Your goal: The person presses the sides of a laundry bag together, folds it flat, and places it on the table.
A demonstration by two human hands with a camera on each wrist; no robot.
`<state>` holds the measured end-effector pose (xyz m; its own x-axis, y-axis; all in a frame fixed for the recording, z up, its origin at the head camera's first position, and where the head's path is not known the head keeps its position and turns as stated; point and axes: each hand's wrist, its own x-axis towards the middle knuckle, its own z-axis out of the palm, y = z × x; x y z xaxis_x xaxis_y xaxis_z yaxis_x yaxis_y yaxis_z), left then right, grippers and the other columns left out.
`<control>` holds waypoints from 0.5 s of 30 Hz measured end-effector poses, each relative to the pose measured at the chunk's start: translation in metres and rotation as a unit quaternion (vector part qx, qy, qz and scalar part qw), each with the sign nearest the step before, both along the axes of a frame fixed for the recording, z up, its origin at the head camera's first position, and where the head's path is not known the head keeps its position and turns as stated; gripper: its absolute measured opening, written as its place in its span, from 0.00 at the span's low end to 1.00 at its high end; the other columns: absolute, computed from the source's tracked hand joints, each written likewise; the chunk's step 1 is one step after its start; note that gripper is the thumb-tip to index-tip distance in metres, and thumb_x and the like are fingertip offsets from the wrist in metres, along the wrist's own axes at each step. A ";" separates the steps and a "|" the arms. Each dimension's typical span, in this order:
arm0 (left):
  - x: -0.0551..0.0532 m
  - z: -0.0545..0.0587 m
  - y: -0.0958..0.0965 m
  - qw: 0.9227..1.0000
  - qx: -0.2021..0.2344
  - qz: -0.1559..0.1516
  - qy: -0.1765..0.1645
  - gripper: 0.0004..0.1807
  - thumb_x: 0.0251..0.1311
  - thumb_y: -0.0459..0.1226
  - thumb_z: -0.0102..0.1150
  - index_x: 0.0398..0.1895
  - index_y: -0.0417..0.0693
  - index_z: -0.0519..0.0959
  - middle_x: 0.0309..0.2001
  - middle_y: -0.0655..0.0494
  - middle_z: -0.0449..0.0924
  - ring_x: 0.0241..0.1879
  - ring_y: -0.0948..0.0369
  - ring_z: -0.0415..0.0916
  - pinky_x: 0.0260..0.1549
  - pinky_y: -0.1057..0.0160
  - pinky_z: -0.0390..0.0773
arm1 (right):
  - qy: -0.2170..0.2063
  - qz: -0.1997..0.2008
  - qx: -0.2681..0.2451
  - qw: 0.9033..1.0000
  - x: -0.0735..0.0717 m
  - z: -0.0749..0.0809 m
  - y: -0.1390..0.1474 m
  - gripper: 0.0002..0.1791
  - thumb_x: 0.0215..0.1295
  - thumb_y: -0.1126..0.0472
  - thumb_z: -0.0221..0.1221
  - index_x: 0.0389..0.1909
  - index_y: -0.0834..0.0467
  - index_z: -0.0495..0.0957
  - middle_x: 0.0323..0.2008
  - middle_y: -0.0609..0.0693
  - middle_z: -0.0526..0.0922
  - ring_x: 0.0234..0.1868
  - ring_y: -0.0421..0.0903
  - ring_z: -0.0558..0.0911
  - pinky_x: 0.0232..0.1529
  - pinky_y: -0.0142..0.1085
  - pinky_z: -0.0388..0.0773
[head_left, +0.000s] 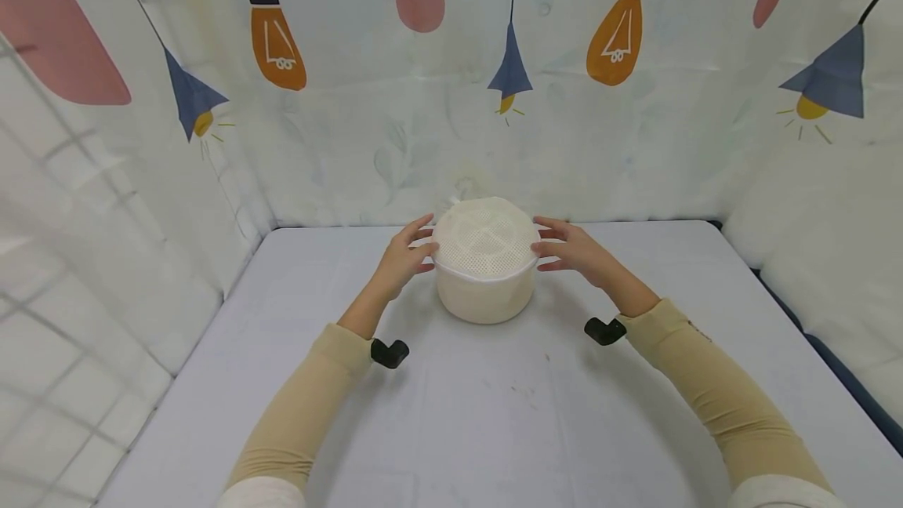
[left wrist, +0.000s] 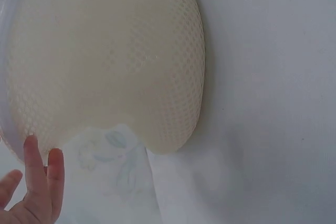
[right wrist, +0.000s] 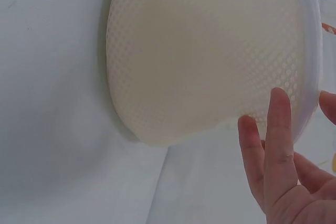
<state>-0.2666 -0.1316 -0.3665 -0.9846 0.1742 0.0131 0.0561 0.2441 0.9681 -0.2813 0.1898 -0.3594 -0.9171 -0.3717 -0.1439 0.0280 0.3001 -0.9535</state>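
A cream mesh laundry bag (head_left: 485,292), round and drum-shaped, stands upright near the far side of the table. Its perforated top faces up, and a white band (right wrist: 313,30) runs round the upper edge. On the left side my left hand (head_left: 404,259) touches the bag near that edge, fingers spread and mostly straight. My right hand (head_left: 580,255) mirrors it on the right side, with extended fingertips at the upper wall. In the left wrist view the bag's side wall (left wrist: 105,51) bends inward. Its far side is hidden.
A white cloth covers the table (head_left: 480,414). Close behind the bag hangs a pale curtain (head_left: 339,155) printed with lamps and bulbs, and more white fabric encloses both sides. Black wrist mounts (head_left: 390,353) stick out inward from both sleeves.
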 end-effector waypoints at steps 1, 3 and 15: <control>0.000 0.000 0.000 1.000 0.002 0.000 -0.002 0.35 0.74 0.33 0.53 0.81 0.49 0.57 0.74 0.38 0.62 0.65 0.41 0.71 0.57 0.46 0.79 | 0.001 0.001 0.002 1.000 0.000 0.000 0.000 0.42 0.72 0.64 0.60 0.81 0.61 0.50 0.77 0.66 0.55 0.66 0.63 0.73 0.57 0.46 0.81; 0.000 0.000 0.001 1.000 0.005 0.000 -0.007 0.35 0.74 0.32 0.53 0.82 0.49 0.56 0.74 0.38 0.62 0.66 0.40 0.70 0.57 0.45 0.79 | 0.000 0.002 0.001 1.000 0.000 0.001 -0.001 0.42 0.72 0.64 0.59 0.81 0.61 0.49 0.77 0.66 0.55 0.67 0.63 0.73 0.57 0.46 0.81; 0.001 0.002 0.004 1.000 -0.002 0.000 -0.019 0.33 0.74 0.32 0.51 0.80 0.42 0.58 0.76 0.39 0.59 0.68 0.41 0.68 0.57 0.46 0.79 | -0.011 0.005 -0.012 1.000 0.001 0.006 -0.005 0.42 0.73 0.68 0.59 0.82 0.61 0.49 0.76 0.67 0.56 0.64 0.62 0.74 0.58 0.47 0.81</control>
